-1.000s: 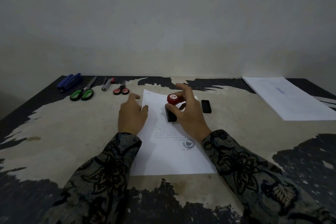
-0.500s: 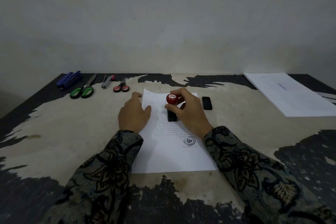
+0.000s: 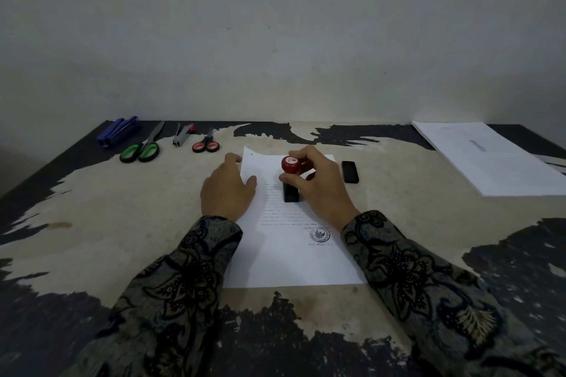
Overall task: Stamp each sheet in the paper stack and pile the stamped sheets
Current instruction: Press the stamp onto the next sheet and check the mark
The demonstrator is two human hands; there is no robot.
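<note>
Head view: one sheet [image 3: 294,257] lies flat at the middle of the worn tabletop [image 3: 101,223], long side running away from the person.
Stamp [image 3: 291,176]: upright on the upper half of the sheet, its red knob on top and its black body below, base down on the printed lines.
Right hand [image 3: 318,187]: fingers pinching the red knob, thumb on the near side and the other fingers curled round the far side; the wrist rests over the sheet's right part.
Left hand [image 3: 228,190]: palm down across the sheet's left edge, fingers loosely spread and flat, thumb tip on the paper, gripping nothing.
Stamped mark [image 3: 319,235]: a round dark seal on the lower right of the sheet, near the right wrist (its lettering is too small to read).
Paper stack [image 3: 490,159]: at the far right of the tabletop, well apart from the sheet, a faint blue mark on its top page.
Black case [image 3: 350,172]: small and flat, just right of the sheet's top corner, apart from the right hand.
Far left row: a blue stapler [image 3: 118,131], green-handled scissors [image 3: 142,148], a grey staple remover [image 3: 182,135] and small red-handled scissors [image 3: 205,144], side by side near the wall.
Sleeves [image 3: 171,294]: dark floral pattern, covering both forearms to the wrist.
</note>
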